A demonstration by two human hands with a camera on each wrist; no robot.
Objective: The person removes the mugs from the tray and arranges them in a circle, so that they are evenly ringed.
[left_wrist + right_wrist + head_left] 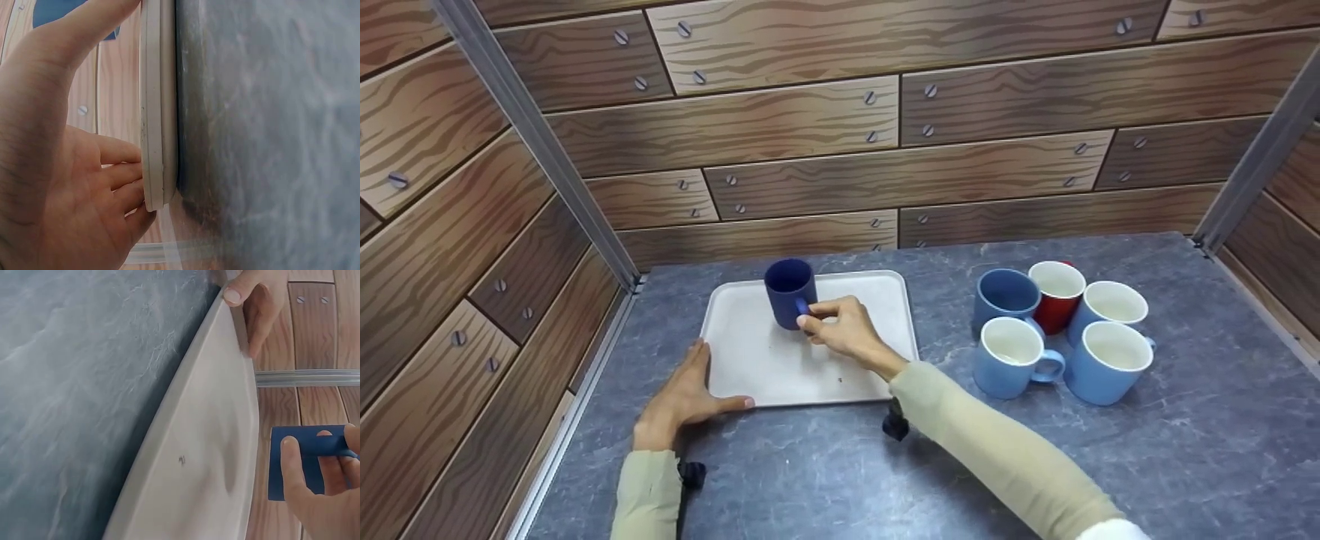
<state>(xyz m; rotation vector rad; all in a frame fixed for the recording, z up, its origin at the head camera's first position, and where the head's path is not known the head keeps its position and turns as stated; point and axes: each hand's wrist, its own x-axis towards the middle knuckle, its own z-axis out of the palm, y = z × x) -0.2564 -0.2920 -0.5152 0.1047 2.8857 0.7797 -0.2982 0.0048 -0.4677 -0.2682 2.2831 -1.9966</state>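
Observation:
A dark blue mug [784,300] is upright over the white tray [750,375]. My right hand [844,326] pinches its handle between thumb and fingers. In the right wrist view, a gap shows between the mug's base [277,464] and the tray's surface [208,439]. At the tray's near left corner, my left hand [682,390] is spread, its thumb along the near edge and its fingers against the left side. The left wrist view shows those fairly straight fingers [121,174] touching the tray's edge [154,112].
To the right, a medium blue mug [990,304], a red mug [1054,311] with a white inside and several light blue mugs [1110,382] stand close together on the grey table [810,480]. Wood-patterned walls [810,120] enclose the back and sides.

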